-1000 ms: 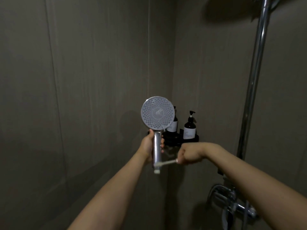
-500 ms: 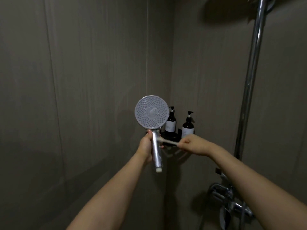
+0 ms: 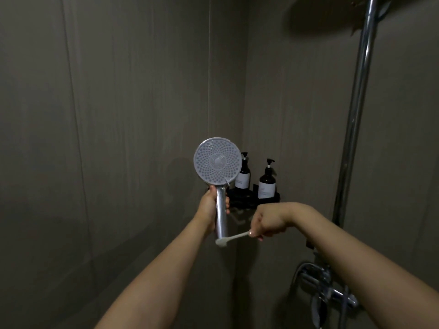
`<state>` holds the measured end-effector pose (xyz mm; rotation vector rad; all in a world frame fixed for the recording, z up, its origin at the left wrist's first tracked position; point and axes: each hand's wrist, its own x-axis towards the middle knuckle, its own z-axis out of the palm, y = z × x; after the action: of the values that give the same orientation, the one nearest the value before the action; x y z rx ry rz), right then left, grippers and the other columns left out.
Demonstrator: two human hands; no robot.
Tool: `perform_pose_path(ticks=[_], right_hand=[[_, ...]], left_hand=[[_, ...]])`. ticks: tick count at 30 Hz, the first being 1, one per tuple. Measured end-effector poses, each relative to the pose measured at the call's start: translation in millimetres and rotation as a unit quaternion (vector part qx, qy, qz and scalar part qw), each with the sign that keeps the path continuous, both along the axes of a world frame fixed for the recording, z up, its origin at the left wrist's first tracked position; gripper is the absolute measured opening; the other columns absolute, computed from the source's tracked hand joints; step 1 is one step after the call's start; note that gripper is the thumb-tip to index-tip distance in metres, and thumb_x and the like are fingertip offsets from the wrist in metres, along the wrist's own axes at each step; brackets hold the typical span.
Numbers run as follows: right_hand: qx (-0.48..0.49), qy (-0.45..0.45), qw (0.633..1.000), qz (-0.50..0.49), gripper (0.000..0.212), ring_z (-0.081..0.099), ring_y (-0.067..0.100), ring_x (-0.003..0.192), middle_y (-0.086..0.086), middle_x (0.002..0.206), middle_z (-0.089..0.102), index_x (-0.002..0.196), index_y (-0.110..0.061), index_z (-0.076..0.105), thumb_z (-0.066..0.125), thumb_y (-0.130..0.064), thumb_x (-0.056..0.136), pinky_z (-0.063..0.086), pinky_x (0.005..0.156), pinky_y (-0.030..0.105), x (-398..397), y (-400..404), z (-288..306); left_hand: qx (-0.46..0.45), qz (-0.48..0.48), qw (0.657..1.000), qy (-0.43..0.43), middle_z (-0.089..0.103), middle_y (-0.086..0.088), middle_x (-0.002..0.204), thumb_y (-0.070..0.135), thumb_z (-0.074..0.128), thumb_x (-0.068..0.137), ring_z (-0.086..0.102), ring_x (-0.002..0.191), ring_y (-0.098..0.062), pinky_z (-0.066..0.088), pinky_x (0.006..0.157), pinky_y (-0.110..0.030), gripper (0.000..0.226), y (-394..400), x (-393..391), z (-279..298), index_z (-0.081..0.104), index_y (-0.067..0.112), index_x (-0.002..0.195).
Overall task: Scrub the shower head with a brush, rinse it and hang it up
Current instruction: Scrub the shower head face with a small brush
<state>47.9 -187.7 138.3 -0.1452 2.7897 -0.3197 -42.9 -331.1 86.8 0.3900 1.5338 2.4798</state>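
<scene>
My left hand grips the chrome handle of the shower head, held upright with its round grey nozzle face turned toward me. No hose shows at the handle's lower end. My right hand is closed around a small white brush, like a toothbrush, which points left. Its bristle end touches the bottom tip of the handle.
Two dark pump bottles stand on a black corner shelf just behind the shower head. A chrome riser pipe runs up the right wall, with the mixer tap low on the right. Grey wall panels enclose the corner.
The brush went from the bottom of the handle up to near its neck, then back down to the bottom tip. The shower head shifted slightly.
</scene>
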Motion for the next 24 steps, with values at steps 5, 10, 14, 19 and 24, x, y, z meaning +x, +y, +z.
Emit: perform_pose_path(ticks=[5,10,14,19,24], right_hand=[[0.057,0.024,0.997,-0.042,0.028,0.042,0.009,0.053,-0.004,0.058,0.05,0.064,-0.018,0.059,0.058,-0.031,0.088,0.036,0.054,0.021,6,14,4],[0.109,0.038,0.993,0.019,0.03,0.047,0.01,0.063,-0.008,0.061,0.057,0.064,-0.02,0.058,0.054,-0.033,0.091,0.037,0.059,0.023,3,-5,-2],[0.045,0.079,0.995,-0.037,0.032,0.047,0.009,0.063,-0.001,0.068,0.053,0.065,-0.017,0.058,0.051,-0.031,0.094,0.038,0.061,0.02,9,20,14],[-0.182,0.314,0.93,-0.061,0.046,0.035,0.009,0.043,-0.002,0.047,0.041,0.052,-0.016,0.048,0.047,-0.031,0.095,0.03,0.044,0.021,-6,2,43],[-0.157,0.361,0.904,-0.165,0.039,0.061,0.03,0.081,0.022,0.085,0.062,0.087,0.002,0.065,0.039,-0.025,0.098,0.04,0.065,0.03,-25,-14,52]], left_hand=[[0.011,0.008,1.0,-0.006,0.052,-0.002,0.049,0.042,0.027,0.099,0.047,0.036,-0.008,0.04,0.038,-0.016,0.042,-4,-1,-1,0.051,0.01,0.088],[0.004,0.003,1.0,-0.009,0.052,0.0,0.044,0.041,0.027,0.099,0.047,0.035,-0.009,0.04,0.037,-0.017,0.042,-1,-1,-4,0.051,0.01,0.085],[-0.018,0.006,1.0,0.008,0.052,0.001,0.044,0.041,0.028,0.099,0.047,0.037,-0.009,0.04,0.038,-0.018,0.039,-6,-3,-7,0.052,0.012,0.087],[-0.05,0.013,0.998,0.028,0.052,-0.004,0.053,0.037,0.028,0.1,0.047,0.042,-0.011,0.041,0.041,-0.021,0.034,5,3,-15,0.051,0.015,0.089],[-0.097,-0.002,0.994,0.048,0.05,-0.008,0.063,0.035,0.029,0.101,0.048,0.047,-0.013,0.042,0.043,-0.022,0.034,21,12,-17,0.05,0.014,0.084]])
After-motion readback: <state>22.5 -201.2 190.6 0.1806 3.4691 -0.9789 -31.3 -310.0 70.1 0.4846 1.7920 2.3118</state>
